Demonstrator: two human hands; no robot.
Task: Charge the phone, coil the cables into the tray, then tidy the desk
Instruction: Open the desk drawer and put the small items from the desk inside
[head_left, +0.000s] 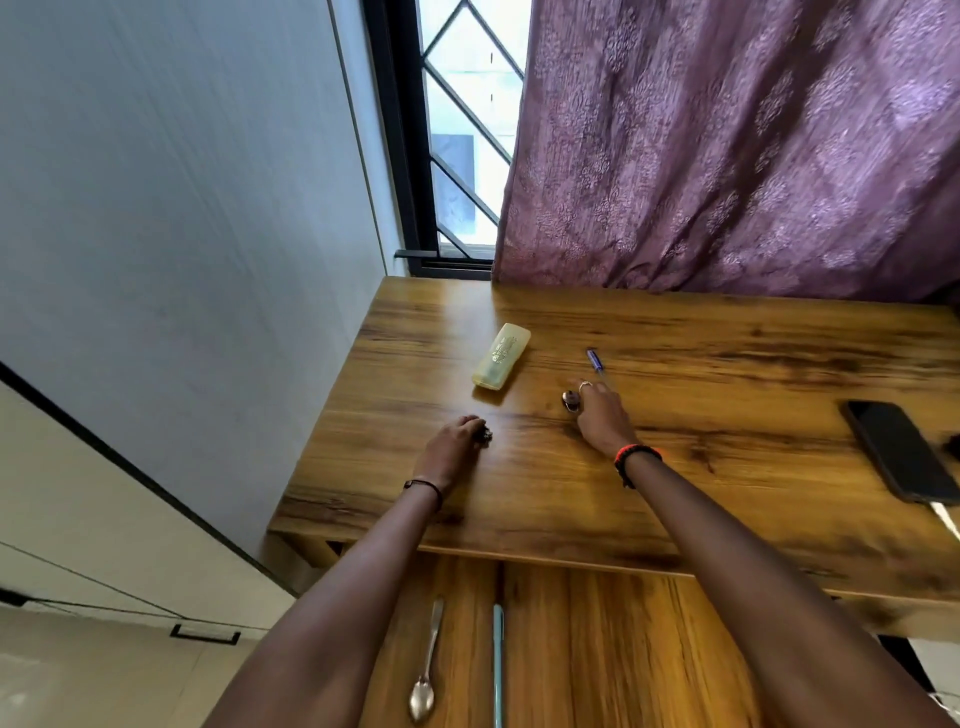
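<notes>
Both hands are down on the desk (753, 415): left hand (453, 448) curled over a small dark clip (484, 433), right hand (602, 418) pinching a dark round piece (570, 400), blue pen (596, 360) just beyond it. Phone (901, 449) lies flat at the desk's right edge, white cable (946, 521) at its near end. Yellow case (502, 362) sits farther back.

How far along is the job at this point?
Looks done: the phone lies at the right edge of the desk with a white lead at its near end, seemingly plugged in. In hand: the left hand grips a small dark piece; the right hand touches a second dark piece. Left: yellow case, blue pen, spoon. Coiling cannot be judged here.
</notes>
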